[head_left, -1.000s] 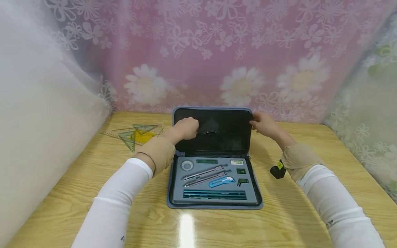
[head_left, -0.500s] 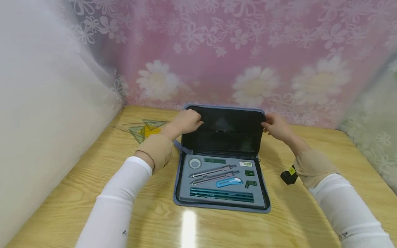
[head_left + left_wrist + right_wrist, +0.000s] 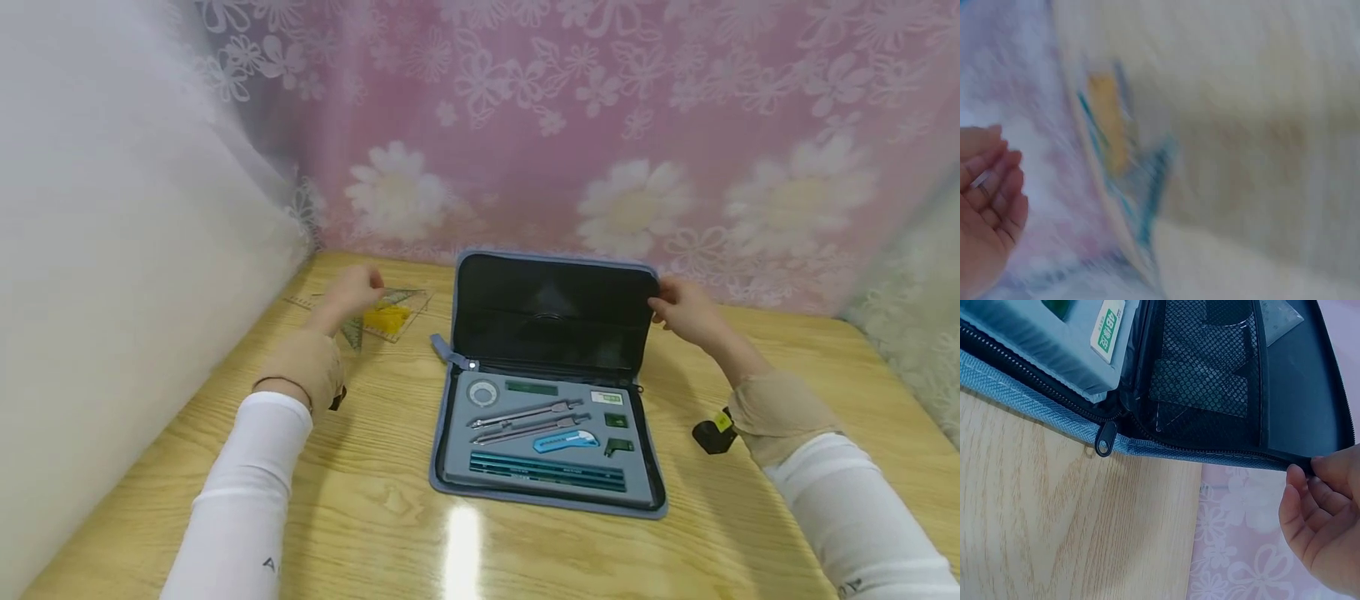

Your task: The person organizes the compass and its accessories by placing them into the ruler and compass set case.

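A blue zippered drawing-set case (image 3: pixel 442 450) lies unfolded on the table, its black-lined lid (image 3: pixel 555 304) standing up at the back. My right hand (image 3: pixel 686 315) pinches the lid's right edge; in the right wrist view, thumb and fingers grip the zipper border. My left hand (image 3: pixel 348 296) is off to the left, above clear set squares (image 3: pixel 397 333) and a yellow piece (image 3: pixel 386 318). In the left wrist view that hand's fingers are loosely bent with nothing visible held. The case's grey tray (image 3: pixel 457 442) holds two compasses (image 3: pixel 528 412), a blue cutter (image 3: pixel 566 442) and pencils (image 3: pixel 547 472).
A tape roll (image 3: pixel 482 392), an eraser (image 3: pixel 606 397) and small green pieces (image 3: pixel 616 421) also sit in the tray. A zipper pull (image 3: pixel 1106 439) hangs at the hinge corner. The wooden table (image 3: pixel 375 533) ends at a flowered pink curtain (image 3: pixel 525 167).
My left hand has left the lid's upper left and moved left over the set squares. My right hand keeps its grip on the lid, which still stands up. The view has shifted.
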The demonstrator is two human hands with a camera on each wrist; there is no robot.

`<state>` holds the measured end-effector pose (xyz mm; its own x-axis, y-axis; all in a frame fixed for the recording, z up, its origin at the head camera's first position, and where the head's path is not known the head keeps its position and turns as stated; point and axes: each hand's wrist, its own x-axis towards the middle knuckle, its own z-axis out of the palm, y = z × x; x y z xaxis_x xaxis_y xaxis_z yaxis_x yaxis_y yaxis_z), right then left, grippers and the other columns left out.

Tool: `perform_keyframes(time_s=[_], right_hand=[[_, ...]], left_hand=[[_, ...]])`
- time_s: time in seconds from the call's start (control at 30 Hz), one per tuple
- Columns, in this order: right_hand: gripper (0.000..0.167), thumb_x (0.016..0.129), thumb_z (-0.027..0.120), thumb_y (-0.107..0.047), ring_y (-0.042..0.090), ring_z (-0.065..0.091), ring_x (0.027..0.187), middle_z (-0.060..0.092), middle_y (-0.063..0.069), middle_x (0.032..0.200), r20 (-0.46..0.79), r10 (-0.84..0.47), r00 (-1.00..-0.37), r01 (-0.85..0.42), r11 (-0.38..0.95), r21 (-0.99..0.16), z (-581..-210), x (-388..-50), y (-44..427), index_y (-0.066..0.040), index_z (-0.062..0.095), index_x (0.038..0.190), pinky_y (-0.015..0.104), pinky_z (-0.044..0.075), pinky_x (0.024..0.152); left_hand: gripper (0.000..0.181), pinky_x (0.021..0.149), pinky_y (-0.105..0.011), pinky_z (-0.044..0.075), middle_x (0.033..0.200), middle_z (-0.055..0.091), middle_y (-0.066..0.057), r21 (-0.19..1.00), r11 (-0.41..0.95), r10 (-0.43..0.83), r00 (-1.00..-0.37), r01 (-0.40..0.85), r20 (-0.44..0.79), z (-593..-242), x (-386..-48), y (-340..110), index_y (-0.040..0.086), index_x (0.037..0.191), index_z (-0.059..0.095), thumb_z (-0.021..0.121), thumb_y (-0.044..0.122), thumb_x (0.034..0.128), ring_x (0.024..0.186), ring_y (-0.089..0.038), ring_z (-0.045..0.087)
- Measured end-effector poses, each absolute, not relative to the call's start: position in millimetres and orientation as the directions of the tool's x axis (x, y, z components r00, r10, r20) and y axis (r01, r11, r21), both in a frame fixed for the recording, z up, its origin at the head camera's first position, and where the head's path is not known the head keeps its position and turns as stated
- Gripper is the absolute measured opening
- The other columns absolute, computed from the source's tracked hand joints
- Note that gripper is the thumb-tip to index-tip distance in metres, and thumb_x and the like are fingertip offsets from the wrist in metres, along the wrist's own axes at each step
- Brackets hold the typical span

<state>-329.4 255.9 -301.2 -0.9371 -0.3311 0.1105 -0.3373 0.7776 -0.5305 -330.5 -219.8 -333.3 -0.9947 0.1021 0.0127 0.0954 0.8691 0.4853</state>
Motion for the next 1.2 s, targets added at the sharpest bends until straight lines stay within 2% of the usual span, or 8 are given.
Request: perform_keyframes(time_s=[0.1, 0.3, 0.43, 0.63, 0.77, 0.83, 1.0, 1.2], right_hand=[[0.021, 0.097, 0.043, -0.007, 0.036, 0.058, 0.08, 0.059, 0.025, 0.089, 0.118, -0.323, -0.939, -0.335, 0.779, -0.529, -302, -327, 258, 0.01, 0.051, 0.107, 0.031, 0.049, 0.061], [0.021, 0.097, 0.044, -0.007, 0.035, 0.058, 0.08, 0.059, 0.025, 0.09, 0.125, -0.312, -0.942, -0.329, 0.781, -0.531, -303, -324, 259, 0.009, 0.051, 0.107, 0.032, 0.049, 0.061], [0.024, 0.097, 0.044, -0.006, 0.032, 0.058, 0.079, 0.059, 0.025, 0.093, 0.125, -0.307, -0.944, -0.324, 0.775, -0.543, -304, -322, 258, 0.01, 0.05, 0.113, 0.034, 0.05, 0.063], [0.023, 0.096, 0.045, -0.004, 0.036, 0.058, 0.08, 0.059, 0.024, 0.092, 0.138, -0.316, -0.939, -0.338, 0.764, -0.55, -305, -321, 252, 0.011, 0.051, 0.113, 0.033, 0.05, 0.062], [0.022, 0.096, 0.046, -0.004, 0.035, 0.058, 0.079, 0.059, 0.024, 0.09, 0.145, -0.324, -0.935, -0.349, 0.761, -0.547, -305, -321, 249, 0.011, 0.052, 0.111, 0.031, 0.05, 0.061], [0.022, 0.096, 0.046, -0.004, 0.034, 0.058, 0.078, 0.059, 0.025, 0.091, 0.152, -0.324, -0.934, -0.352, 0.758, -0.549, -304, -322, 248, 0.011, 0.051, 0.111, 0.031, 0.05, 0.061], [0.026, 0.097, 0.045, -0.007, 0.033, 0.058, 0.08, 0.058, 0.026, 0.096, 0.139, -0.294, -0.946, -0.321, 0.771, -0.551, -302, -322, 250, 0.011, 0.049, 0.116, 0.032, 0.049, 0.062], [0.026, 0.097, 0.046, -0.008, 0.031, 0.059, 0.077, 0.059, 0.026, 0.094, 0.143, -0.283, -0.949, -0.314, 0.785, -0.534, -303, -321, 253, 0.011, 0.049, 0.114, 0.034, 0.05, 0.061]], left_hand=[[0.03, 0.076, -0.045, 0.045, 0.11, 0.055, -0.025, 0.425, 0.905, 0.032, -0.999, 0.018, -0.025, -339, -327, -236, -0.008, 0.113, 0.054, 0.047, 0.014, 0.0931, 0.088, -0.033, 0.053], [0.022, 0.072, -0.047, 0.045, 0.091, 0.062, -0.021, 0.134, 0.989, 0.064, -0.998, 0.067, 0.023, -351, -335, -244, -0.003, 0.092, 0.059, 0.049, 0.017, 0.0914, 0.082, -0.035, 0.058], [0.024, 0.076, -0.046, 0.045, 0.099, 0.062, -0.02, 0.052, 0.994, 0.099, -0.994, 0.097, -0.036, -358, -346, -238, -0.001, 0.102, 0.061, 0.049, 0.018, 0.0932, 0.087, -0.034, 0.057], [0.043, 0.091, -0.05, 0.04, 0.118, 0.057, -0.023, 0.001, 0.992, 0.127, -0.98, 0.128, -0.152, -362, -352, -231, -0.005, 0.115, 0.057, 0.049, 0.033, 0.0954, 0.107, -0.04, 0.052], [0.055, 0.1, -0.05, 0.032, 0.133, 0.044, -0.027, -0.045, 0.993, 0.097, -0.965, 0.111, -0.244, -364, -350, -229, -0.008, 0.132, 0.042, 0.042, 0.035, 0.0981, 0.12, -0.043, 0.041], [0.053, 0.101, -0.051, 0.03, 0.133, 0.044, -0.027, -0.043, 0.993, 0.094, -0.966, 0.108, -0.239, -363, -350, -229, -0.007, 0.133, 0.042, 0.041, 0.033, 0.0988, 0.121, -0.044, 0.041], [0.039, 0.093, -0.054, 0.037, 0.117, 0.056, -0.026, -0.024, 0.99, 0.133, -0.977, 0.139, -0.166, -359, -356, -225, -0.003, 0.119, 0.056, 0.046, 0.028, 0.0976, 0.108, -0.043, 0.051], [0.048, 0.083, -0.048, 0.043, 0.121, 0.053, -0.025, 0.121, 0.987, 0.135, -0.966, 0.11, -0.223, -359, -361, -222, -0.005, 0.125, 0.049, 0.05, 0.032, 0.0956, 0.103, -0.037, 0.053]])
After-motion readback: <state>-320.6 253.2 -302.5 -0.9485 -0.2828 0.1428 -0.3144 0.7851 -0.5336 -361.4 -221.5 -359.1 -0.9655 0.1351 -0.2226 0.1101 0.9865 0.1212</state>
